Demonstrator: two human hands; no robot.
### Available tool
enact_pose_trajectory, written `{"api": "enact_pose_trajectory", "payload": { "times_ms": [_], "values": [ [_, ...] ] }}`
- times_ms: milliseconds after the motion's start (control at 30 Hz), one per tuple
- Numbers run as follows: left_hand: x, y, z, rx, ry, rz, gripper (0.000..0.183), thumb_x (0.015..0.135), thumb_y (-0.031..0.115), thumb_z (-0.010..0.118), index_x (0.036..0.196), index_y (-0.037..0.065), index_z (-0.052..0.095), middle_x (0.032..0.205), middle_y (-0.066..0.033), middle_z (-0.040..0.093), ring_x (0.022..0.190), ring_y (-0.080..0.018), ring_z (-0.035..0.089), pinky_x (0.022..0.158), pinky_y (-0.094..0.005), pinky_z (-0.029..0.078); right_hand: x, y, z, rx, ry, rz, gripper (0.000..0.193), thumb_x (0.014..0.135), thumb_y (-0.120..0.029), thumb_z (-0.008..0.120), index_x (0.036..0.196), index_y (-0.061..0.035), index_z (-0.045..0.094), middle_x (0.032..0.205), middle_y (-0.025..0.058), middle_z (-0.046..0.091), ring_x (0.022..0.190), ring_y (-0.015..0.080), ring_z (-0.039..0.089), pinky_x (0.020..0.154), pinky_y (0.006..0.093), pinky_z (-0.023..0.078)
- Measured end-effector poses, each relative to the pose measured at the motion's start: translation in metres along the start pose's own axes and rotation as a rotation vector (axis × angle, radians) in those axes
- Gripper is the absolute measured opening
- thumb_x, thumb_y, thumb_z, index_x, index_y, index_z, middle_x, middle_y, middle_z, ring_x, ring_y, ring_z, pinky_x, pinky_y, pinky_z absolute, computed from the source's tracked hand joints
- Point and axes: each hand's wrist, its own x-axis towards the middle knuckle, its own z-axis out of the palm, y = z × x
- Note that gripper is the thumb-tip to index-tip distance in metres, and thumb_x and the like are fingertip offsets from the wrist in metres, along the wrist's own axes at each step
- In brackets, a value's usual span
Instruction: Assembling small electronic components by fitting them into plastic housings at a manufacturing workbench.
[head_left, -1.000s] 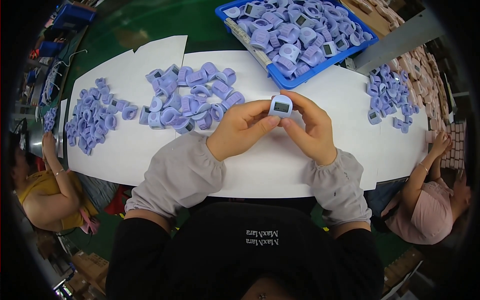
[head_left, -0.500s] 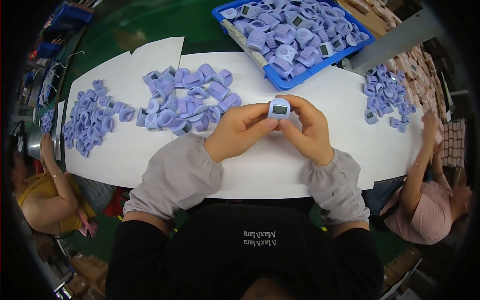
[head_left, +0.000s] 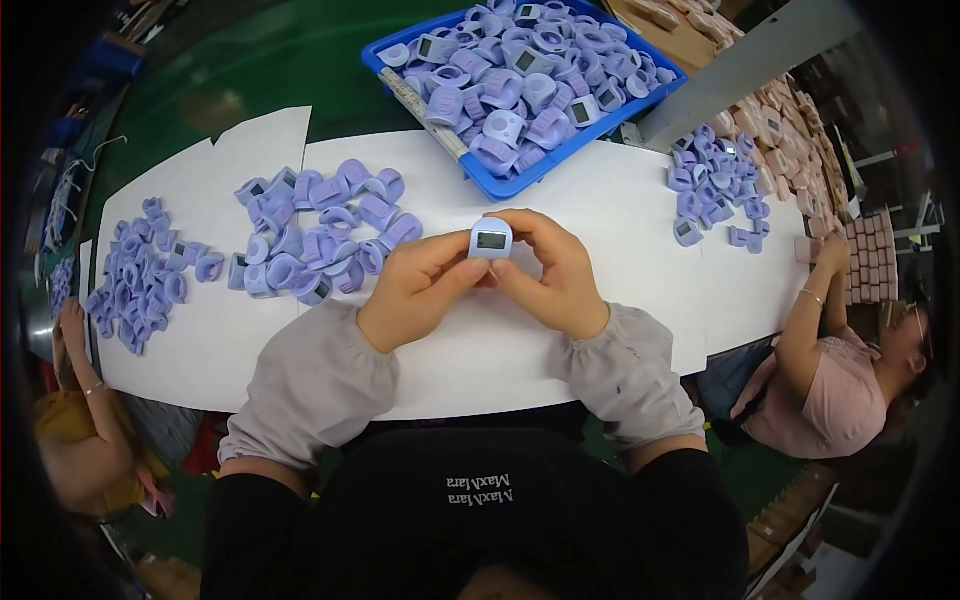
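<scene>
A small lavender ring-shaped device (head_left: 491,239) with a grey display is held upright above the white work surface (head_left: 490,365). The thumb and fingers of my left hand (head_left: 415,290) pinch its left side. My right hand (head_left: 555,275) grips the other side, its thumb tip near the lower edge and its index finger bent behind the top. Dark marks show on the display, too small to read. Just left of my hands lies a loose pile of similar lavender devices (head_left: 325,240). What the fingers do behind the held device is hidden.
Ahead stands a blue bin (head_left: 590,138) heaped with lavender devices. Another lavender pile (head_left: 140,275) lies far left, and one (head_left: 715,180) at right beside pink pieces (head_left: 770,130). A grey post (head_left: 740,75) rises beyond the bin. Co-workers sit at both sides.
The whole view has shifted, so bin, piles and hands appear further left and mostly lower. Both hands keep the same hold on the device. Marks on its display show more plainly.
</scene>
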Motion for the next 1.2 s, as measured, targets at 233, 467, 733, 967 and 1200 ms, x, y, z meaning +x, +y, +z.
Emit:
{"api": "enact_pose_trajectory", "payload": {
  "times_ms": [233, 467, 733, 967, 1200],
  "values": [
    [0.0016, -0.0054, 0.0017, -0.048, -0.007, 0.014, 0.027, 0.094, 0.009, 0.054, 0.117, -0.004, 0.058, 0.093, -0.0081, 0.066, 0.08, -0.0121, 0.064, 0.072, -0.0252, 0.053, -0.0008, 0.001, -0.0008, -0.007, 0.012, 0.006, 0.038, 0.081, -0.001, 0.062, 0.118, 0.0034, 0.054, 0.113, 0.0113, 0.06, 0.104, 0.0195, 0.057, 0.095, 0.034, 0.043],
    [0.0005, -0.005, 0.0, -0.039, -0.01, 0.029, 0.027, 0.094, 0.009, 0.054, 0.117, -0.004, 0.058, 0.092, -0.008, 0.066, 0.078, -0.0122, 0.064, 0.072, -0.0255, 0.053, -0.0007, 0.0015, 0.0001, -0.015, 0.012, -0.004, 0.038, 0.082, -0.002, 0.062, 0.118, 0.0034, 0.054, 0.114, 0.0116, 0.059, 0.105, 0.0199, 0.056, 0.095, 0.034, 0.043],
    [0.0007, -0.004, -0.0001, -0.035, -0.007, 0.042, 0.027, 0.093, 0.006, 0.054, 0.117, -0.004, 0.058, 0.093, -0.0084, 0.066, 0.079, -0.0128, 0.064, 0.071, -0.0257, 0.052, -0.0002, -0.0011, -0.0005, -0.022, 0.0, 0.002, 0.039, 0.082, -0.001, 0.061, 0.119, 0.0035, 0.053, 0.114, 0.0115, 0.059, 0.105, 0.0197, 0.057, 0.095, 0.0341, 0.043],
    [0.0007, -0.003, -0.0022, -0.011, -0.027, 0.036, 0.027, 0.093, 0.007, 0.054, 0.117, -0.004, 0.058, 0.094, -0.0086, 0.066, 0.079, -0.0128, 0.063, 0.071, -0.0259, 0.052, -0.0005, -0.0004, 0.0005, -0.016, 0.002, 0.022, 0.039, 0.082, -0.002, 0.062, 0.12, 0.0036, 0.053, 0.115, 0.0115, 0.059, 0.106, 0.0201, 0.056, 0.096, 0.0345, 0.043],
    [0.0013, -0.0016, -0.0007, 0.004, -0.023, 0.049, 0.027, 0.093, 0.007, 0.054, 0.117, -0.004, 0.058, 0.093, -0.0088, 0.066, 0.079, -0.0131, 0.063, 0.071, -0.026, 0.052, -0.0008, -0.0006, -0.0002, -0.017, 0.001, 0.008, 0.039, 0.082, -0.001, 0.062, 0.12, 0.0037, 0.053, 0.115, 0.012, 0.058, 0.107, 0.0202, 0.056, 0.096, 0.0344, 0.042]
  ]
}}
